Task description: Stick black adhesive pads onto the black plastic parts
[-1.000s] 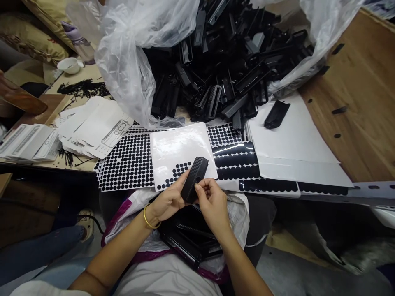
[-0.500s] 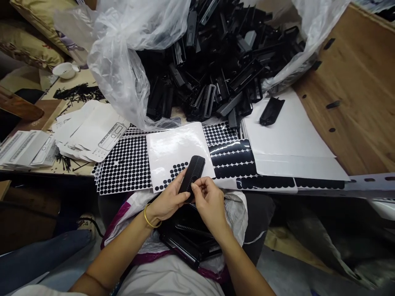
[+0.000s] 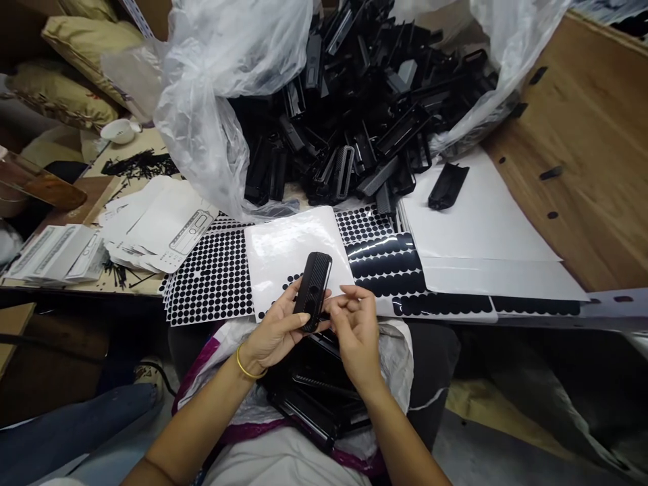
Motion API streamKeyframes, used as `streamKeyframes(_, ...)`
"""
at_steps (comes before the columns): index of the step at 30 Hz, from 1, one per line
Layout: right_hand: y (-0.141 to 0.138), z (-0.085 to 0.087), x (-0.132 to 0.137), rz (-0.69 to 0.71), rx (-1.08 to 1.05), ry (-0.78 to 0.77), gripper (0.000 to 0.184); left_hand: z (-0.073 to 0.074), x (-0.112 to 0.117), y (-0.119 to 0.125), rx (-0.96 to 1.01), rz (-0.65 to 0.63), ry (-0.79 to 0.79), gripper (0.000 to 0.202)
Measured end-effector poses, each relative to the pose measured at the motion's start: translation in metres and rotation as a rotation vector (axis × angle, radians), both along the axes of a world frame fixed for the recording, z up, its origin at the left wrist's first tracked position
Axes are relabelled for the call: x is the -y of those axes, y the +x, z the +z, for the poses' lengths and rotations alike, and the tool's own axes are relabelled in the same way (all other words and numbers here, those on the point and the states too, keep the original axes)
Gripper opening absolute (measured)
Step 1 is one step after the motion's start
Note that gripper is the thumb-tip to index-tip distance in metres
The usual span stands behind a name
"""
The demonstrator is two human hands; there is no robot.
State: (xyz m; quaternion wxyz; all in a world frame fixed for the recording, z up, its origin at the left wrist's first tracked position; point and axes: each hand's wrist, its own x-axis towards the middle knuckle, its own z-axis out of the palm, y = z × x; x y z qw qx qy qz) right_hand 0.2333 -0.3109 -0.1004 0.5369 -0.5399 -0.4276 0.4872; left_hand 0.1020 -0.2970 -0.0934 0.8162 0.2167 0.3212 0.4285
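Observation:
My left hand (image 3: 276,329) grips a black ribbed plastic part (image 3: 312,289) and holds it upright over the table's front edge. My right hand (image 3: 356,329) sits just right of the part, fingers curled and pinched toward its lower end; what they hold, if anything, is too small to see. Behind the part lies a white backing sheet (image 3: 293,246) with a few black round stickers left on it. A white bag (image 3: 389,358) on my lap holds several black parts (image 3: 316,388).
Sheets of black dot stickers (image 3: 212,277) and oval stickers (image 3: 387,263) line the table's front. A clear plastic bag (image 3: 212,101) spills a big heap of black parts (image 3: 364,101) behind them. White sheets (image 3: 476,229) with one black part (image 3: 448,185) lie right; printed cards (image 3: 152,219) left.
The part has been turned more upright in my left hand. My right hand has drawn slightly away to the right of it. The view shifted a little.

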Motion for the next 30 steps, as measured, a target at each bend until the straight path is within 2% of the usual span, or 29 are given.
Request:
streamKeyframes(3, 0.002, -0.003, 0.002, -0.041, -0.061, -0.003, 0.02, 0.002, 0.001, 0.0, 0.041, 0.003, -0.007, 0.056)
streamKeyframes(12, 0.011, 0.001, -0.002, -0.025, -0.006, -0.025, 0.018, 0.001, 0.003, 0.0, 0.044, 0.002, 0.017, 0.055)
streamKeyframes(18, 0.007, -0.003, -0.006, 0.025, 0.0, -0.076, 0.034, -0.004, 0.005, 0.003, -0.052, -0.03, 0.098, 0.059)
streamKeyframes(20, 0.013, -0.004, -0.006, -0.003, 0.011, -0.081, 0.036, -0.007, 0.01, -0.004, -0.181, -0.126, 0.181, 0.061)
streamKeyframes(22, 0.023, -0.004, -0.007, -0.054, 0.029, -0.064, 0.035, -0.006, 0.012, -0.017, -0.344, -0.314, 0.331, 0.062)
streamKeyframes(24, 0.035, -0.002, -0.008, -0.095, 0.06, -0.054, 0.032, 0.0, 0.008, -0.03, -0.49, -0.541, 0.497, 0.061)
streamKeyframes(26, 0.043, 0.0, -0.008, -0.099, 0.09, -0.061, 0.028, 0.011, -0.007, -0.04, -0.616, -0.665, 0.585, 0.054)
streamKeyframes(27, 0.045, 0.0, -0.009, -0.087, 0.1, -0.066, 0.026, 0.017, -0.02, -0.043, -0.69, -0.643, 0.593, 0.047)
streamKeyframes(28, 0.045, 0.001, -0.009, -0.068, 0.108, -0.07, 0.025, 0.022, -0.038, -0.044, -0.768, -0.549, 0.582, 0.039)
streamKeyframes(29, 0.044, 0.001, -0.008, -0.045, 0.116, -0.071, 0.023, 0.027, -0.059, -0.044, -0.853, -0.418, 0.581, 0.033)
streamKeyframes(30, 0.042, 0.0, -0.008, -0.023, 0.125, -0.068, 0.022, 0.03, -0.083, -0.043, -0.957, -0.231, 0.599, 0.031)
